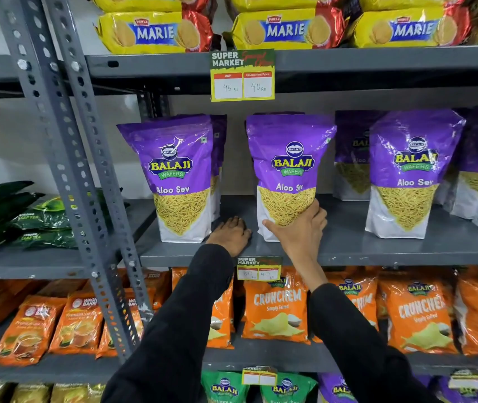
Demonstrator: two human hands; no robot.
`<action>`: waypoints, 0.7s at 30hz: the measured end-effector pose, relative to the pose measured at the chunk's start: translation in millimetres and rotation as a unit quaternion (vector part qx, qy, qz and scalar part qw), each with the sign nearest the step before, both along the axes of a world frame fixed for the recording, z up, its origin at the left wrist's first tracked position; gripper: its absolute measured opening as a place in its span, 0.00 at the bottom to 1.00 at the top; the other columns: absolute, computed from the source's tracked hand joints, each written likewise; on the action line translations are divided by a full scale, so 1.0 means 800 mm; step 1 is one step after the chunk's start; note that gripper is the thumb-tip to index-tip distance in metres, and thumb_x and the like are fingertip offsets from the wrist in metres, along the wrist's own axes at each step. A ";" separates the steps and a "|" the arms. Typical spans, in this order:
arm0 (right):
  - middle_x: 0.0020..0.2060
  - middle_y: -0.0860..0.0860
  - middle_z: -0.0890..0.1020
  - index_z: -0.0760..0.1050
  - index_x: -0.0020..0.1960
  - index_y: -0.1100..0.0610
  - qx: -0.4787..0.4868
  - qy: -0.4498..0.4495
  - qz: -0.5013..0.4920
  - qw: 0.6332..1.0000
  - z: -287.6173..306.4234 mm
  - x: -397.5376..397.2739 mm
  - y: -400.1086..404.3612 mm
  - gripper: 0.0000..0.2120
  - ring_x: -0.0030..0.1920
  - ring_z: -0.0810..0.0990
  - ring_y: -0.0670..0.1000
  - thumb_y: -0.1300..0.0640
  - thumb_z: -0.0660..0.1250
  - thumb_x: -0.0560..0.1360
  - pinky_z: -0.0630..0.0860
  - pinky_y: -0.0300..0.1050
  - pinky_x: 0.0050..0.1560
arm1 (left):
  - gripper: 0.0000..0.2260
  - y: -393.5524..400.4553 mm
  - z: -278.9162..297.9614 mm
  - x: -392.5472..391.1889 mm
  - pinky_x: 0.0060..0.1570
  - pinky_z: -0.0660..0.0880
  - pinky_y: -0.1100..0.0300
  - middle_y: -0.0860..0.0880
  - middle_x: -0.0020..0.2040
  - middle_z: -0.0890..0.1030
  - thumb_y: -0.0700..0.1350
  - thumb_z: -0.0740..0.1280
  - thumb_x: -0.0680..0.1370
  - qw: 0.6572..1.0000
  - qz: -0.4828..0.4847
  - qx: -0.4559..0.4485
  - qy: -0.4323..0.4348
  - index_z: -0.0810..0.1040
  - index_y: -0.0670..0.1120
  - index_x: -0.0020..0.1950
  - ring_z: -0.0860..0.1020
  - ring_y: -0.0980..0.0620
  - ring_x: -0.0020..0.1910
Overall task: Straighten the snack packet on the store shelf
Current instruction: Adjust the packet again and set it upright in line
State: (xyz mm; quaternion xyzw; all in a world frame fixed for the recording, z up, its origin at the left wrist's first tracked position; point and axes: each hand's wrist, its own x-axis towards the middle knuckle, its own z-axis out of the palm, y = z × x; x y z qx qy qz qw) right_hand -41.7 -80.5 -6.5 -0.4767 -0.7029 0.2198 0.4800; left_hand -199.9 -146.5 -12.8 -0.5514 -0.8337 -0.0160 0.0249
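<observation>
Purple and crinkly, the snack packet (287, 170) stood in the grasp of the right hand (298, 228), fingers clamped round its lower corner. Beside it the left hand (230, 234) lay flat, fingers together, on the shelf (377, 248). It looked nearly upright; only release seemed left.

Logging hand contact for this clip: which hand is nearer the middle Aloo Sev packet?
Right. The right hand grips the middle Aloo Sev packet at its lower front; the left hand lies flat on the shelf just left of it.
</observation>
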 end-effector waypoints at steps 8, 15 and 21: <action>0.67 0.60 0.70 0.61 0.74 0.62 0.021 -0.012 -0.018 1.000 0.002 -0.007 0.009 0.59 0.67 0.70 0.59 0.32 0.81 0.55 0.71 0.53 0.65 | 0.28 0.000 -0.003 -0.002 0.82 0.52 0.48 0.42 0.84 0.54 0.53 0.47 0.86 0.999 0.006 0.013 -0.031 0.54 0.40 0.83 0.53 0.46 0.84; 0.67 0.60 0.69 0.60 0.74 0.61 0.023 -0.006 -0.021 1.000 -0.001 -0.008 0.008 0.58 0.67 0.70 0.60 0.34 0.82 0.56 0.73 0.53 0.64 | 0.28 0.002 -0.003 -0.004 0.82 0.51 0.49 0.43 0.85 0.53 0.54 0.47 0.86 0.999 0.012 0.016 -0.048 0.53 0.41 0.84 0.52 0.46 0.84; 0.67 0.60 0.68 0.58 0.75 0.61 0.019 -0.004 -0.002 1.000 -0.005 -0.007 0.011 0.59 0.68 0.69 0.60 0.35 0.82 0.57 0.72 0.53 0.65 | 0.28 0.005 -0.005 -0.006 0.82 0.50 0.49 0.44 0.85 0.53 0.54 0.48 0.86 0.998 0.016 0.023 -0.061 0.53 0.42 0.84 0.52 0.46 0.84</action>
